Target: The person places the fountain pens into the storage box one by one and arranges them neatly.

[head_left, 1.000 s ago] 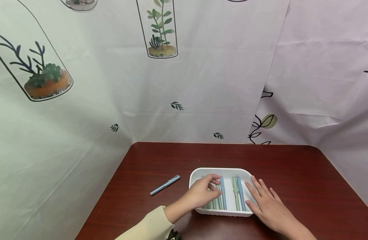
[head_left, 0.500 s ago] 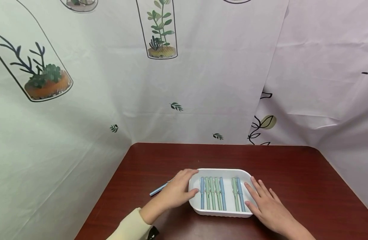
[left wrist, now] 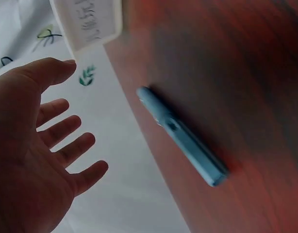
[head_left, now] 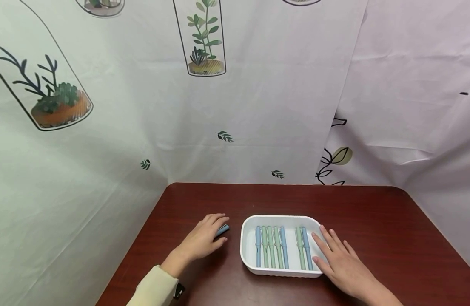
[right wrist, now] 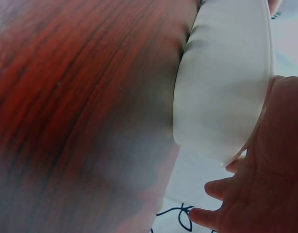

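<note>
My left hand (head_left: 199, 241) hovers over a blue pen (head_left: 222, 230) on the table, left of the white tray. In the left wrist view the pen (left wrist: 183, 138) lies apart from the spread fingers of the left hand (left wrist: 42, 136), which holds nothing. From the head view, the hand covers most of that pen. My right hand (head_left: 343, 263) rests at the tray's right end with its fingers extended over the rim. The tray (head_left: 280, 272) holds several capped pens side by side: a green and blue group (head_left: 271, 246) at left, and a green pen (head_left: 300, 248) beside a blue pen (head_left: 307, 248) at right.
The dark red-brown table (head_left: 219, 199) has rounded far corners. White printed cloth (head_left: 257, 106) hangs behind and beside it. A gap separates the two pen groups inside the tray. Pale material with printed characters (left wrist: 93, 22) shows at the top of the left wrist view.
My left hand has moved left from above the tray's pens, past the tray's left rim, to over the loose blue pen. The right hand has stayed at the tray's right end.
</note>
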The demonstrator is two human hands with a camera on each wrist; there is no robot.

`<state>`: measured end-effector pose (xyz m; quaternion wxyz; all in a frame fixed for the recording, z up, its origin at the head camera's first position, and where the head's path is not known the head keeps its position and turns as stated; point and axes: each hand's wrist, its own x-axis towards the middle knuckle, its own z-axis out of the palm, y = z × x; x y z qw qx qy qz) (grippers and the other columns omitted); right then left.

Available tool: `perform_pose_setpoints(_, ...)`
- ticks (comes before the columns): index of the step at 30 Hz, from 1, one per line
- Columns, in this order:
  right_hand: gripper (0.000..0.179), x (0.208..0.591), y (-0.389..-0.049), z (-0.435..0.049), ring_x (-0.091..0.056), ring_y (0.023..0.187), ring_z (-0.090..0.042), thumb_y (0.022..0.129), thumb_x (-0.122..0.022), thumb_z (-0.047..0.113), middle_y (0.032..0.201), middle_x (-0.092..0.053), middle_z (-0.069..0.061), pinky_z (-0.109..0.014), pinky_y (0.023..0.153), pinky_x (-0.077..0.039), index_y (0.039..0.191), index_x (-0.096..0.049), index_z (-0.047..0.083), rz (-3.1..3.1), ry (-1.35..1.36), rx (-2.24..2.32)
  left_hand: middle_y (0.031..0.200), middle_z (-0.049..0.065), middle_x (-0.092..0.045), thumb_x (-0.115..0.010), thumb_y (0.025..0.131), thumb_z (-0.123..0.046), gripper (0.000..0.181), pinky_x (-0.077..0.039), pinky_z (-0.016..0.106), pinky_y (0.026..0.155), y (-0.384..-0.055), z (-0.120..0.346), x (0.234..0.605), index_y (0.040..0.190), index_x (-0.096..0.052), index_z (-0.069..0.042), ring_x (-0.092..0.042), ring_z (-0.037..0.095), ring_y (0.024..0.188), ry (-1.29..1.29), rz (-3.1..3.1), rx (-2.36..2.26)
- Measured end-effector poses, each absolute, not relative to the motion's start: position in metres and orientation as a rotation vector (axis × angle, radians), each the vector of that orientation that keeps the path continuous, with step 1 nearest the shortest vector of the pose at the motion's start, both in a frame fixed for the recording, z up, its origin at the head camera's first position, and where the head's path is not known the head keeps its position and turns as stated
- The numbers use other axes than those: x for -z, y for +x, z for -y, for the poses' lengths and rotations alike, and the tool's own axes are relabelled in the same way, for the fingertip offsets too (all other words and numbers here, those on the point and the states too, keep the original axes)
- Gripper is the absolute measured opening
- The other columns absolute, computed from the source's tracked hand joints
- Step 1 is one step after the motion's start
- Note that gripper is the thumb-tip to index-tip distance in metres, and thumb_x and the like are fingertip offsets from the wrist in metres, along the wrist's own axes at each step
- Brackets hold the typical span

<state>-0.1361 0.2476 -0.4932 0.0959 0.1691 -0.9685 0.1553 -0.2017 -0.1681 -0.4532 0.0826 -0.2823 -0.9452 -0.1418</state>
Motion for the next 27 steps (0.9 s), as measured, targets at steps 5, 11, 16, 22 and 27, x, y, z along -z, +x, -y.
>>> perform_pose_setpoints(5, 0.061, 0.491, -0.135, -0.247, -0.036, 0.144, -0.045, 0.099, -0.061, 0.048, 0.162, -0.034, -0.015, -0.069, 0.106, -0.032, 0.151, -0.05, 0.019, 2.875, 0.5, -0.468, 0.146, 0.014, -0.053, -0.076, 0.091, -0.024, 0.057, -0.044, 0.056, 0.105, -0.206, 0.179, 0.464, 0.142, -0.056, -0.006, -0.05, 0.034, 0.134, -0.803, 2.838, 0.412)
perform_pose_setpoints(11, 0.06, 0.489, -0.135, -0.247, -0.036, 0.144, -0.045, 0.099, -0.061, 0.047, 0.162, -0.034, -0.015, -0.069, 0.107, -0.032, 0.151, -0.05, 0.019, 2.879, 0.498, -0.461, 0.146, 0.015, -0.053, -0.076, 0.09, -0.027, 0.061, -0.046, 0.057, 0.102, -0.209, 0.19, 0.472, 0.143, -0.055, -0.006, -0.051, 0.034, 0.133, -0.7, 2.918, 0.391)
perform_pose_setpoints(16, 0.06, 0.489, -0.135, -0.247, -0.036, 0.144, -0.045, 0.099, -0.06, 0.047, 0.162, -0.034, -0.015, -0.069, 0.107, -0.032, 0.151, -0.05, 0.019, 2.876, 0.502, -0.459, 0.15, 0.016, -0.05, -0.076, 0.092, -0.027, 0.062, -0.042, 0.059, 0.106, -0.209, 0.195, 0.476, 0.146, -0.052, -0.006, -0.047, 0.036, 0.136, -0.631, 2.989, 0.405)
perform_pose_setpoints(22, 0.06, 0.488, -0.134, -0.247, -0.036, 0.144, -0.045, 0.099, -0.06, 0.048, 0.162, -0.034, -0.015, -0.068, 0.107, -0.031, 0.151, -0.05, 0.019, 2.879, 0.503, -0.47, 0.15, 0.017, -0.049, -0.075, 0.092, -0.029, 0.063, -0.042, 0.062, 0.105, -0.207, 0.196, 0.48, 0.146, -0.052, -0.007, -0.045, 0.039, 0.137, -0.545, 3.058, 0.384)
perform_pose_setpoints(27, 0.06, 0.489, -0.134, -0.247, -0.036, 0.144, -0.045, 0.099, -0.06, 0.047, 0.162, -0.034, -0.015, -0.068, 0.107, -0.031, 0.151, -0.051, 0.019, 2.878, 0.503, -0.469, 0.142, 0.015, -0.055, -0.076, 0.091, -0.028, 0.061, -0.046, 0.06, 0.099, -0.207, 0.194, 0.485, 0.144, -0.054, -0.007, -0.05, 0.037, 0.132, -0.507, 3.061, 0.316)
